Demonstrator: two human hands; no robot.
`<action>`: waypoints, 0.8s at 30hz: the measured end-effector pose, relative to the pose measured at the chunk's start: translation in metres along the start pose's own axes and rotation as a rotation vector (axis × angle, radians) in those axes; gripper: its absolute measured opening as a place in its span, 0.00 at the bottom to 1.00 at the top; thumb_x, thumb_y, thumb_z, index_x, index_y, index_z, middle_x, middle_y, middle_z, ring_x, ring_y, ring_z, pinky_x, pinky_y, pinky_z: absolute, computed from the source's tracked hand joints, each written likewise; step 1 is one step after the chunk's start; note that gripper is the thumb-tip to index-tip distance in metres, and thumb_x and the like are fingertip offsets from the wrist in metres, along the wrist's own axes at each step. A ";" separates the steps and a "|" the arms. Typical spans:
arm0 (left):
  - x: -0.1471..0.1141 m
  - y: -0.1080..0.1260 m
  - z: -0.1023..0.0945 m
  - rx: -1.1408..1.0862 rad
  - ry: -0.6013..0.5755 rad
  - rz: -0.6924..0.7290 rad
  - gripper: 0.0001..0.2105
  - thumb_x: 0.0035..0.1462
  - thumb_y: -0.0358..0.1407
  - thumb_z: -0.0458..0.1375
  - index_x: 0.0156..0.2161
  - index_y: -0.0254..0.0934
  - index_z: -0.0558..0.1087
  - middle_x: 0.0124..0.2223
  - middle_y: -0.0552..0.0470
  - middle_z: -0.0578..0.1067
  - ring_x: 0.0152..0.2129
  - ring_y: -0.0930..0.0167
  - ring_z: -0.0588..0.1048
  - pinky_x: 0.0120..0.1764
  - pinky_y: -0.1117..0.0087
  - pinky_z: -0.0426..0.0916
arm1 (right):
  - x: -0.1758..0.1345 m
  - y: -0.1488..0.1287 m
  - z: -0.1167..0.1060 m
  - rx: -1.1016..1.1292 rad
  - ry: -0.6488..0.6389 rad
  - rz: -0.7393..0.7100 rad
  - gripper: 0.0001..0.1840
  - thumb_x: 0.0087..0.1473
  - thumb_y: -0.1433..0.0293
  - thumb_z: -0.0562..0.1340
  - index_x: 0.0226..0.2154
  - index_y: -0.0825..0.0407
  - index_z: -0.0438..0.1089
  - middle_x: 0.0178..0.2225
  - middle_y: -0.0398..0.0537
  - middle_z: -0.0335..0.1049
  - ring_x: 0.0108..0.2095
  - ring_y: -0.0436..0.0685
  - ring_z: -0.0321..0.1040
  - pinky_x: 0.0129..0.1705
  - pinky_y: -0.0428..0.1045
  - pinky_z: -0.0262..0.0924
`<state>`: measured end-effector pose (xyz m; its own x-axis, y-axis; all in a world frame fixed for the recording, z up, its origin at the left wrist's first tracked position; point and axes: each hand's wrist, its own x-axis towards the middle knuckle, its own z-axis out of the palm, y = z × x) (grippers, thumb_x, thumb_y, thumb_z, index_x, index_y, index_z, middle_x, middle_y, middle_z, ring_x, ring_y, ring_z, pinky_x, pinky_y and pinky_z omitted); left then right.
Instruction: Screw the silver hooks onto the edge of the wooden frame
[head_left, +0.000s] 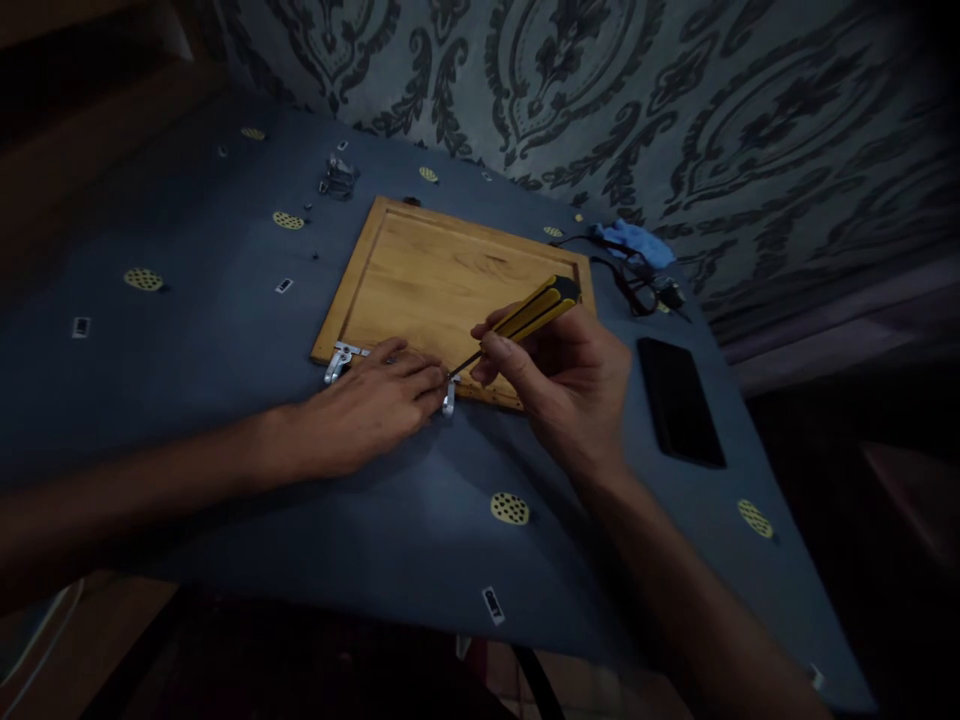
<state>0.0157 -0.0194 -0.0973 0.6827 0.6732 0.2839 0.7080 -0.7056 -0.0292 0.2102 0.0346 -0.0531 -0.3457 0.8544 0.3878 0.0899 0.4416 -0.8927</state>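
Note:
A wooden panel (442, 270) with a raised frame lies flat on the table. Two metal hinges sit along its near edge, a left hinge (339, 362) and a right hinge (448, 402). My left hand (375, 405) rests flat over that edge between them, fingers stretched out, its fingertips beside the right hinge. My right hand (570, 380) is closed around a yellow and black screwdriver (536, 308). The screwdriver is tilted, and its tip meets the right hinge close to my left fingers. Whether a screw is under the tip is too small to tell.
A black phone (681, 402) lies on the blue patterned tablecloth (225, 400) at the right. Behind it are dark-framed glasses (634, 285) and a blue cloth (636, 243). Small metal parts (339, 178) lie at the far left, before the patterned wall (570, 90).

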 end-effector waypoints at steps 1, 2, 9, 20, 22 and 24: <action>0.000 0.000 -0.001 0.001 0.003 0.002 0.16 0.68 0.32 0.54 0.57 0.30 0.71 0.59 0.40 0.76 0.58 0.61 0.72 0.61 0.56 0.59 | 0.000 0.000 -0.001 0.002 -0.003 0.007 0.16 0.54 0.53 0.71 0.37 0.46 0.74 0.31 0.41 0.76 0.24 0.50 0.72 0.28 0.49 0.74; 0.000 0.000 -0.001 0.003 0.004 0.004 0.15 0.68 0.32 0.54 0.57 0.30 0.72 0.59 0.40 0.76 0.57 0.61 0.73 0.61 0.56 0.59 | 0.000 -0.001 -0.001 0.004 -0.005 0.014 0.17 0.55 0.52 0.71 0.40 0.46 0.75 0.32 0.41 0.76 0.24 0.51 0.73 0.29 0.50 0.75; 0.001 -0.001 -0.004 0.016 -0.004 0.018 0.14 0.69 0.33 0.53 0.56 0.32 0.72 0.58 0.42 0.77 0.57 0.61 0.73 0.59 0.57 0.61 | 0.000 -0.002 -0.004 0.007 -0.004 0.009 0.17 0.55 0.54 0.71 0.39 0.49 0.78 0.30 0.41 0.77 0.24 0.49 0.73 0.29 0.47 0.72; 0.002 0.000 -0.003 0.038 -0.030 0.001 0.14 0.70 0.34 0.52 0.56 0.32 0.73 0.56 0.42 0.78 0.55 0.62 0.74 0.58 0.57 0.61 | 0.002 0.000 0.000 0.079 -0.034 0.012 0.17 0.50 0.56 0.75 0.31 0.49 0.74 0.28 0.39 0.74 0.23 0.49 0.72 0.27 0.47 0.72; 0.003 0.001 -0.005 0.043 -0.031 -0.002 0.15 0.71 0.33 0.51 0.57 0.31 0.72 0.57 0.41 0.78 0.56 0.61 0.74 0.58 0.56 0.61 | 0.002 0.000 0.000 0.114 -0.050 0.018 0.17 0.51 0.56 0.74 0.35 0.49 0.76 0.30 0.40 0.76 0.25 0.49 0.73 0.29 0.47 0.73; 0.003 0.001 -0.005 0.038 -0.026 -0.002 0.15 0.71 0.33 0.51 0.57 0.31 0.72 0.57 0.41 0.78 0.56 0.61 0.74 0.58 0.56 0.61 | 0.002 0.001 -0.001 0.131 -0.055 0.026 0.17 0.52 0.55 0.74 0.39 0.48 0.77 0.32 0.41 0.77 0.25 0.48 0.74 0.31 0.47 0.74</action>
<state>0.0173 -0.0191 -0.0917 0.6852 0.6806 0.2595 0.7156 -0.6954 -0.0656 0.2111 0.0367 -0.0530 -0.3962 0.8472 0.3538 -0.0218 0.3766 -0.9261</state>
